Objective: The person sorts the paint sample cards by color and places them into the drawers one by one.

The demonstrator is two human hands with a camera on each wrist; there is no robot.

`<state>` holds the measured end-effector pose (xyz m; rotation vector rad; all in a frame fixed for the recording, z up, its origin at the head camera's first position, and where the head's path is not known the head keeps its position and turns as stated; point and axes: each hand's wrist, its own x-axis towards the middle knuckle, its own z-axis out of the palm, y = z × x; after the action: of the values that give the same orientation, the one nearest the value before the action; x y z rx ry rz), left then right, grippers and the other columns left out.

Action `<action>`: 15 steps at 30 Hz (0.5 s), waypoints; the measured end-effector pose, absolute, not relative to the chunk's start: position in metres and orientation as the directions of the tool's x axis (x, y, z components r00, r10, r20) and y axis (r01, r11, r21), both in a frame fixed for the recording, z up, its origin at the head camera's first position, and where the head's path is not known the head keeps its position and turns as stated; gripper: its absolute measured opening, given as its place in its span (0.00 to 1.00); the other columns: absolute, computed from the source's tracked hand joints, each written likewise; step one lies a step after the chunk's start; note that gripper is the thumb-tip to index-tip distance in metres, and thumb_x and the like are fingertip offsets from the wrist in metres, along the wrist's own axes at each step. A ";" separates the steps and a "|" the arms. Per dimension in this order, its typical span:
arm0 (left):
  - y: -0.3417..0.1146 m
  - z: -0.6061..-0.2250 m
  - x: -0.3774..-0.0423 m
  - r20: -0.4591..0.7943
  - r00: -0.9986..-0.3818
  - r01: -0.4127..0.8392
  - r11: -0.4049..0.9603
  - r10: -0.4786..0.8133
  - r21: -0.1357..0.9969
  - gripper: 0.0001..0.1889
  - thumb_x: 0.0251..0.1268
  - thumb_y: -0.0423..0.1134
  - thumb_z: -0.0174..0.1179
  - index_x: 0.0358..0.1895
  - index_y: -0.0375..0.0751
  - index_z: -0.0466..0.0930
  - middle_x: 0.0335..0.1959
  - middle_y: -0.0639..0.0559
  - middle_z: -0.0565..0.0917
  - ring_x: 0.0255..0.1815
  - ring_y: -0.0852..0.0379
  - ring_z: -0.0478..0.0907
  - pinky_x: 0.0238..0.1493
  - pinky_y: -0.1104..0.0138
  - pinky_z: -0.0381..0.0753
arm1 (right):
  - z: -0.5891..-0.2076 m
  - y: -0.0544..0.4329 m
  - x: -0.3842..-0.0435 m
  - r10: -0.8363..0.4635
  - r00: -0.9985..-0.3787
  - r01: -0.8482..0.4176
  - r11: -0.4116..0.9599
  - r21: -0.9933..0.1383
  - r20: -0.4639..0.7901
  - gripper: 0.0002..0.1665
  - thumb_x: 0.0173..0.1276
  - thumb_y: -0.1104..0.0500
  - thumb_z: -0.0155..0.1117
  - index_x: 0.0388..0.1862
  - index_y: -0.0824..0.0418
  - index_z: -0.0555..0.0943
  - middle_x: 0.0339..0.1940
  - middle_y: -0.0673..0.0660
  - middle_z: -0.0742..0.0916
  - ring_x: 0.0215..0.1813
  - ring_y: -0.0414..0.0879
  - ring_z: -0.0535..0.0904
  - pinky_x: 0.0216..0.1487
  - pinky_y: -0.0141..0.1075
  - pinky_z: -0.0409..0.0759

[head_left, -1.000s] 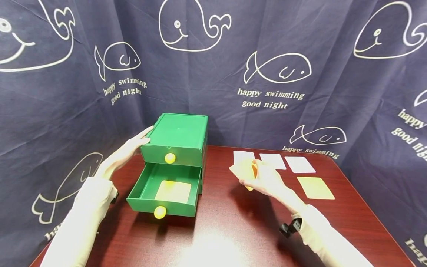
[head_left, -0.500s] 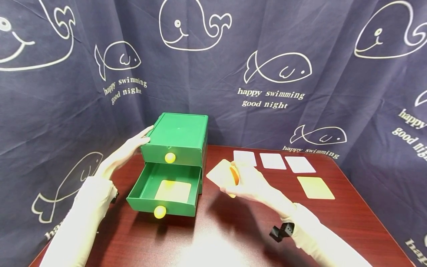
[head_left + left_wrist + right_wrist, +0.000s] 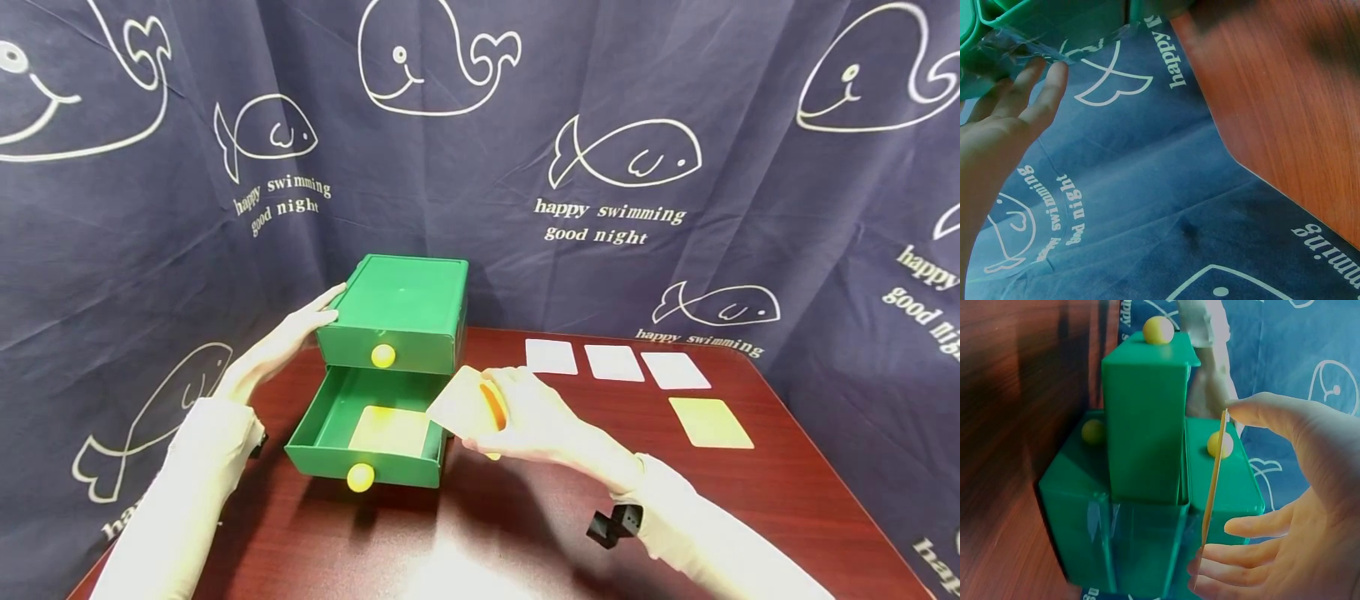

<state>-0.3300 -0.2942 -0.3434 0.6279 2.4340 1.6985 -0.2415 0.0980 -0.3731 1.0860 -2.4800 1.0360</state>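
My right hand [image 3: 536, 423] holds a thin square yellow card [image 3: 459, 405] by its edges, beside the right wall of a pulled-out green drawer [image 3: 322, 461]. In the right wrist view the card [image 3: 1214, 478] appears edge-on between thumb and fingers. A second yellow card [image 3: 390, 432] lies flat in that drawer, behind the yellow knob [image 3: 360, 477]. My left hand [image 3: 288, 340] rests with extended fingers against the left side of the green drawer cabinet [image 3: 408, 292]. In the left wrist view those fingers [image 3: 1054, 87] touch clear film on the cabinet.
Three white cards [image 3: 613, 363] lie in a row at the back right of the reddish wooden table [image 3: 600, 533]. Another yellow card [image 3: 711, 422] lies in front of them. A dark blue curtain [image 3: 480, 183] hangs behind the table.
My right hand has carried the yellow card leftward from near the white cards to the open drawer's right side. The left hand and cabinet have stayed put.
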 end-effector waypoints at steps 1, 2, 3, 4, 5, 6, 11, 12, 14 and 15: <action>-0.294 -0.343 -0.330 0.144 -0.910 0.270 0.293 0.389 0.917 0.30 0.79 0.47 0.39 0.78 0.58 0.41 0.67 0.56 0.68 0.58 0.68 0.74 0.58 0.69 0.72 | -0.352 0.097 -0.235 -0.556 -0.717 -0.696 0.603 -0.390 0.421 0.32 0.48 0.36 0.71 0.47 0.52 0.77 0.36 0.47 0.81 0.41 0.39 0.74 0.38 0.34 0.76; -0.294 -0.343 -0.330 0.143 -0.911 0.269 0.295 0.386 0.917 0.30 0.79 0.47 0.39 0.78 0.58 0.42 0.67 0.56 0.68 0.57 0.68 0.74 0.58 0.69 0.72 | -0.347 0.094 -0.233 -0.560 -0.732 -0.678 0.660 -0.324 0.388 0.36 0.47 0.35 0.70 0.50 0.53 0.76 0.40 0.48 0.81 0.44 0.41 0.74 0.40 0.35 0.76; -0.294 -0.343 -0.330 0.140 -0.912 0.266 0.294 0.386 0.918 0.30 0.79 0.47 0.40 0.78 0.58 0.42 0.67 0.56 0.68 0.57 0.69 0.74 0.58 0.70 0.72 | -0.342 0.092 -0.232 -0.575 -0.738 -0.670 0.682 -0.292 0.352 0.40 0.47 0.34 0.69 0.55 0.54 0.75 0.44 0.50 0.81 0.48 0.43 0.74 0.43 0.38 0.76; -0.294 -0.343 -0.330 0.141 -0.910 0.267 0.292 0.389 0.918 0.30 0.79 0.47 0.40 0.78 0.58 0.41 0.66 0.56 0.68 0.57 0.68 0.75 0.58 0.70 0.72 | -0.339 0.090 -0.231 -0.582 -0.746 -0.663 0.696 -0.276 0.324 0.41 0.47 0.35 0.69 0.56 0.54 0.75 0.46 0.51 0.81 0.50 0.45 0.74 0.44 0.38 0.77; -0.294 -0.343 -0.330 0.142 -0.909 0.269 0.291 0.392 0.918 0.30 0.79 0.47 0.40 0.78 0.57 0.41 0.66 0.57 0.69 0.57 0.68 0.75 0.58 0.70 0.73 | -0.337 0.087 -0.230 -0.591 -0.747 -0.663 0.699 -0.269 0.305 0.41 0.48 0.35 0.70 0.57 0.54 0.75 0.47 0.51 0.81 0.51 0.45 0.74 0.45 0.39 0.77; -0.294 -0.343 -0.330 0.144 -0.907 0.272 0.289 0.396 0.918 0.30 0.79 0.47 0.39 0.78 0.57 0.41 0.66 0.57 0.69 0.57 0.68 0.75 0.58 0.70 0.73 | -0.337 0.085 -0.229 -0.596 -0.743 -0.667 0.695 -0.268 0.306 0.40 0.47 0.36 0.70 0.57 0.54 0.75 0.47 0.50 0.81 0.52 0.45 0.74 0.46 0.39 0.77; -0.294 -0.343 -0.330 0.153 -0.904 0.282 0.289 0.400 0.915 0.30 0.79 0.46 0.39 0.78 0.57 0.42 0.65 0.57 0.70 0.56 0.67 0.76 0.57 0.70 0.74 | -0.336 0.072 -0.227 -0.613 -0.727 -0.685 0.675 -0.273 0.309 0.40 0.47 0.35 0.70 0.57 0.52 0.75 0.47 0.48 0.81 0.51 0.45 0.74 0.47 0.39 0.77; -0.294 -0.343 -0.330 0.153 -0.904 0.282 0.290 0.398 0.915 0.30 0.79 0.46 0.39 0.78 0.57 0.42 0.66 0.56 0.70 0.56 0.67 0.76 0.57 0.70 0.74 | -0.335 0.070 -0.227 -0.617 -0.724 -0.688 0.673 -0.271 0.307 0.40 0.47 0.34 0.70 0.56 0.52 0.75 0.46 0.49 0.81 0.51 0.45 0.74 0.47 0.39 0.77; -0.295 -0.343 -0.330 0.149 -0.906 0.279 0.295 0.396 0.914 0.30 0.79 0.47 0.39 0.78 0.57 0.42 0.67 0.55 0.68 0.57 0.68 0.76 0.58 0.70 0.73 | -0.333 0.065 -0.228 -0.625 -0.720 -0.693 0.671 -0.265 0.302 0.40 0.47 0.34 0.70 0.56 0.52 0.75 0.47 0.49 0.81 0.52 0.45 0.74 0.47 0.40 0.77; -0.295 -0.343 -0.330 0.148 -0.907 0.278 0.296 0.394 0.914 0.30 0.79 0.47 0.39 0.78 0.57 0.42 0.68 0.54 0.68 0.57 0.68 0.75 0.58 0.70 0.73 | -0.333 0.062 -0.228 -0.630 -0.717 -0.696 0.670 -0.259 0.298 0.40 0.48 0.33 0.69 0.56 0.53 0.75 0.47 0.49 0.81 0.52 0.46 0.74 0.48 0.40 0.78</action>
<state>-0.3304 -0.2951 -0.3431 0.6355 2.4432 1.6881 -0.2278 0.0623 -0.3327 1.0821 -2.7000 0.5320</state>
